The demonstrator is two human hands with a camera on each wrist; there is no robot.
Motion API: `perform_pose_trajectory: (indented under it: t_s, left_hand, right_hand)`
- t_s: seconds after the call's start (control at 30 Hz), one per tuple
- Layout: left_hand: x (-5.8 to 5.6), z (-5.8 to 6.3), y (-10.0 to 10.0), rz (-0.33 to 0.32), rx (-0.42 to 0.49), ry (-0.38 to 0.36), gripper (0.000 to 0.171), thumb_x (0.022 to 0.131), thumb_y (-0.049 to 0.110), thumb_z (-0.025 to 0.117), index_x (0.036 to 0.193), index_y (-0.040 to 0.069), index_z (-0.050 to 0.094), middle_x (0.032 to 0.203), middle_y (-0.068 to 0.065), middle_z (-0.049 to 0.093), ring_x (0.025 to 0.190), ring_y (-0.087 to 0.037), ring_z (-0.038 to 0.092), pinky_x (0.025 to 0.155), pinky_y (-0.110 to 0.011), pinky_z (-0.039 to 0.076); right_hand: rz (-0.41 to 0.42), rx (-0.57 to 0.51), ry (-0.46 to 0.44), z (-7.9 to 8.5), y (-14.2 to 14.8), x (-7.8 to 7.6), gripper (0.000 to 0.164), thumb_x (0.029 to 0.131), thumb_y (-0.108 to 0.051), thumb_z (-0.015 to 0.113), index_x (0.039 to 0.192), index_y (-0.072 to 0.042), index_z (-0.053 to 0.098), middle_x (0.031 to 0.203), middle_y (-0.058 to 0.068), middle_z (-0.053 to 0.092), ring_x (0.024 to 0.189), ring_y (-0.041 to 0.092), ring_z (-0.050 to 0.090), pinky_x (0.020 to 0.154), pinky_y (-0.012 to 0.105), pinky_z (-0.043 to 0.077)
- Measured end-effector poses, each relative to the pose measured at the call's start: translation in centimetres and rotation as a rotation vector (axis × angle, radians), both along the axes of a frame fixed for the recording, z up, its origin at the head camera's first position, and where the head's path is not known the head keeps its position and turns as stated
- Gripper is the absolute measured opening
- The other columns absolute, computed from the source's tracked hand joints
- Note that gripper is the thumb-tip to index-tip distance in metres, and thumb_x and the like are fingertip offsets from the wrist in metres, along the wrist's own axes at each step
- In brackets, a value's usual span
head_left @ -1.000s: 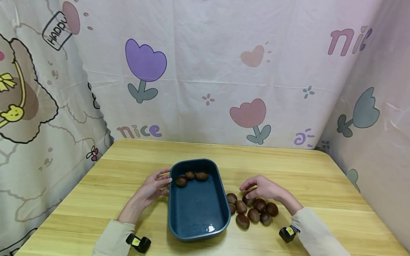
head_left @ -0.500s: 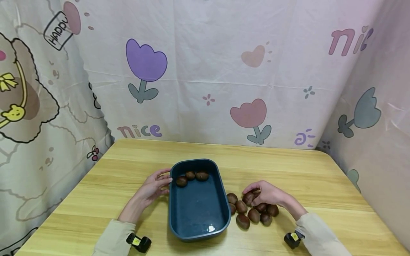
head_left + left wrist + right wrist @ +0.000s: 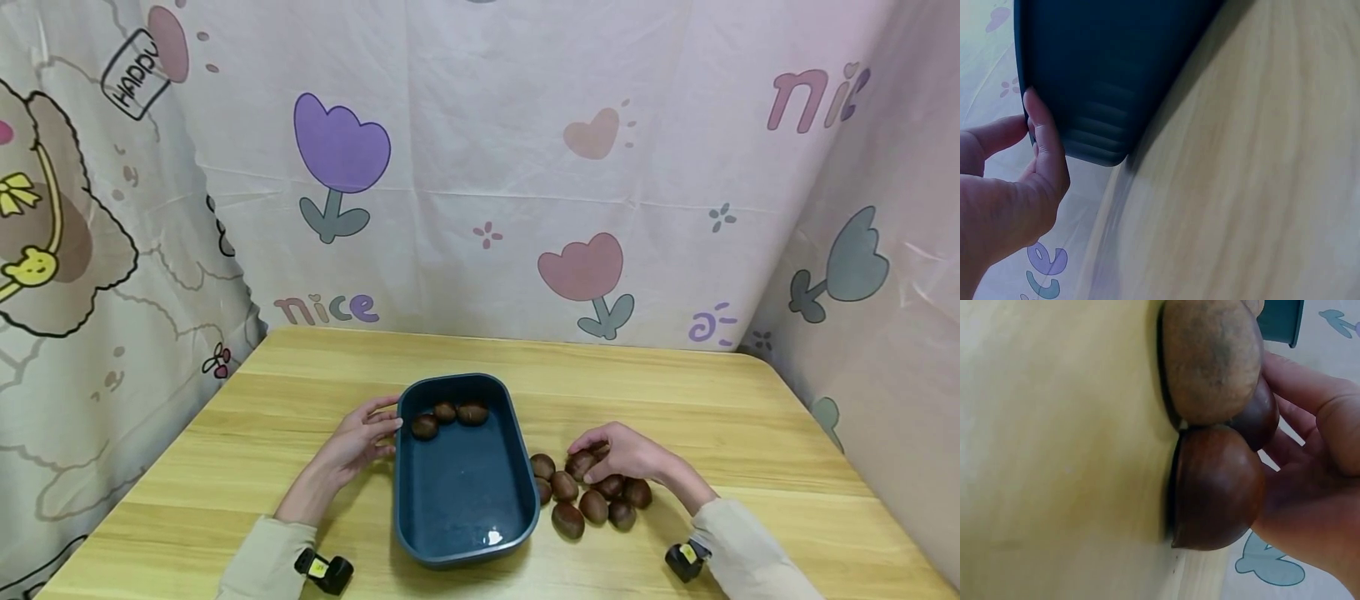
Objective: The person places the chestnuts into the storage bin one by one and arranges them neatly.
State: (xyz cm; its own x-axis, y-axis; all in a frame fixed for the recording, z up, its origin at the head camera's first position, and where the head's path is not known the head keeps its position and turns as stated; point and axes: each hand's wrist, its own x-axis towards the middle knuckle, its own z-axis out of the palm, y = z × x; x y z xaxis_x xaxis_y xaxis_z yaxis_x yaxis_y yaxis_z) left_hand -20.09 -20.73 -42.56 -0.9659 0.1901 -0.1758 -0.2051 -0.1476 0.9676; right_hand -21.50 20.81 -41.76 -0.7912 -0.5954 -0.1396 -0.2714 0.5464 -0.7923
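Note:
A deep dark-blue rectangular tray (image 3: 467, 492) stands on the table, with three chestnuts (image 3: 472, 413) at its far end. Against its left side, the left hand (image 3: 358, 437) rests relaxed fingers on the outer wall near the rim; the left wrist view shows these fingertips (image 3: 1038, 109) on the wall. To the right of the tray, the right hand (image 3: 630, 452) pinches a chestnut (image 3: 580, 464) between thumb and fingers, low over a loose pile. In the right wrist view, two big chestnuts (image 3: 1219, 487) stand in front of the fingers and hide much of the grip.
Several more chestnuts (image 3: 567, 518) lie close together on the wooden table (image 3: 337, 358), some right beside the tray's right wall. A printed cloth (image 3: 465, 167) hangs behind the table and along both sides. Each wrist wears a small black camera (image 3: 686, 561).
The right hand has shifted slightly right and down and has closed thumb and fingers round a chestnut in the pile. Left hand and tray have stayed put.

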Motion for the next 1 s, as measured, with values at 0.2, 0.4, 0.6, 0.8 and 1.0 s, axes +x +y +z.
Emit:
perform_pose_trajectory:
  t_s: [0.2, 0.4, 0.6, 0.8, 1.0]
  left_hand:
    - [0.1, 0.1, 0.0, 0.002, 0.006, 0.005, 0.051, 0.097, 0.003, 0.054, 0.142, -0.005, 0.031, 0.095, -0.001, 0.056, 0.079, -0.009, 0.056, 0.065, -0.025, 0.05]
    - [0.1, 0.1, 0.0, -0.002, 0.005, 0.01, 0.052, 0.098, 0.005, 0.054, 0.143, -0.004, 0.029, 0.095, 0.0, 0.055, 0.079, -0.009, 0.055, 0.065, -0.025, 0.05]
    - [0.2, 0.2, -0.1, 0.004, 0.012, 0.005, 0.051, 0.098, 0.004, 0.053, 0.143, -0.004, 0.03, 0.094, -0.001, 0.055, 0.079, -0.009, 0.055, 0.065, -0.025, 0.05]
    - [0.1, 0.1, -0.1, 0.007, 0.009, 0.007, 0.05, 0.098, 0.004, 0.053, 0.142, -0.004, 0.031, 0.094, 0.0, 0.055, 0.08, -0.009, 0.056, 0.066, -0.025, 0.05]
    - [0.1, 0.1, 0.0, 0.009, 0.008, 0.007, 0.05, 0.097, 0.004, 0.054, 0.141, -0.004, 0.032, 0.095, 0.0, 0.056, 0.081, -0.009, 0.056, 0.066, -0.025, 0.05]
  right_hand:
    - [-0.025, 0.045, 0.023, 0.0, -0.6, 0.0, 0.036, 0.076, -0.008, 0.081, 0.109, -0.001, 0.069, 0.103, 0.005, 0.068, 0.096, 0.021, 0.058, 0.085, 0.04, 0.047]
    - [-0.073, 0.067, 0.027, 0.3, -1.3, -0.4, 0.032, 0.077, -0.009, 0.08, 0.106, 0.0, 0.069, 0.097, 0.003, 0.066, 0.088, 0.018, 0.057, 0.079, 0.036, 0.048]
    - [-0.137, 0.043, 0.058, 1.3, -2.1, -1.2, 0.033, 0.08, -0.013, 0.078, 0.106, 0.004, 0.068, 0.096, 0.005, 0.067, 0.087, 0.019, 0.058, 0.076, 0.036, 0.049]
    - [-0.213, -0.023, 0.078, 2.5, -3.6, -1.8, 0.036, 0.083, -0.019, 0.076, 0.11, 0.004, 0.068, 0.099, 0.008, 0.068, 0.089, 0.02, 0.061, 0.077, 0.036, 0.051]
    - [-0.289, -0.128, 0.067, 3.7, -5.8, -2.2, 0.044, 0.086, -0.022, 0.074, 0.119, 0.005, 0.064, 0.101, 0.008, 0.068, 0.09, 0.02, 0.062, 0.079, 0.037, 0.051]
